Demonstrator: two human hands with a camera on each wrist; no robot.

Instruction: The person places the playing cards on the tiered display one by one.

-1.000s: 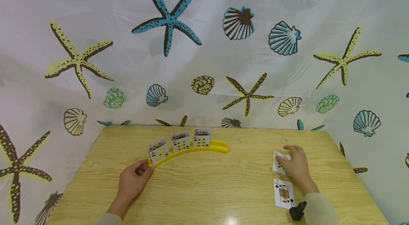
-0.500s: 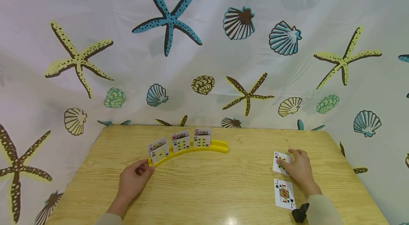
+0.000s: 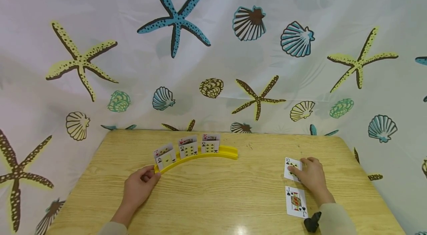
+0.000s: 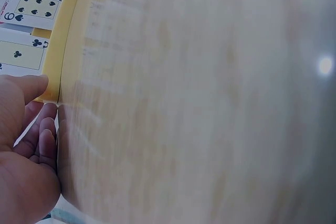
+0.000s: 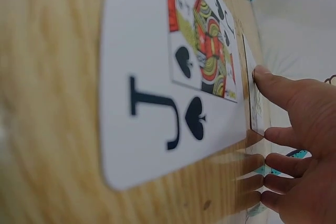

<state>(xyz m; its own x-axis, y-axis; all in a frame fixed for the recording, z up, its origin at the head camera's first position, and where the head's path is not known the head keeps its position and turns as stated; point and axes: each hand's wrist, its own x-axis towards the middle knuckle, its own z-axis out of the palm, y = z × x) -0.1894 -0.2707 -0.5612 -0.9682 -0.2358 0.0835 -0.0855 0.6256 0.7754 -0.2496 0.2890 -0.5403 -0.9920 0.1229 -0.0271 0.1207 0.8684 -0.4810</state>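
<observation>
At the left of the table, my left hand (image 3: 139,187) grips the near end of a curved yellow card holder (image 3: 228,152), with the thumb on its front wall in the left wrist view. Three pairs of playing cards stand in it, among them an ace (image 3: 166,160) and a six of spades (image 4: 37,8). On the right, my right hand (image 3: 313,176) has its thumb on the face of a black ten playing card (image 3: 290,163) and its fingers along the right edge. That card lies on the table. Just nearer lies a jack of spades (image 3: 295,201), face up.
The wooden table (image 3: 213,190) reaches back to a patterned cloth (image 3: 213,60) with starfish and shells. A small black device (image 3: 312,222) sits at my right wrist, close to the jack.
My right hand has drawn slightly rightward, its fingers passing from the ten's top to its right edge. The card lies in about the same place. My left hand and the holder have stayed put.
</observation>
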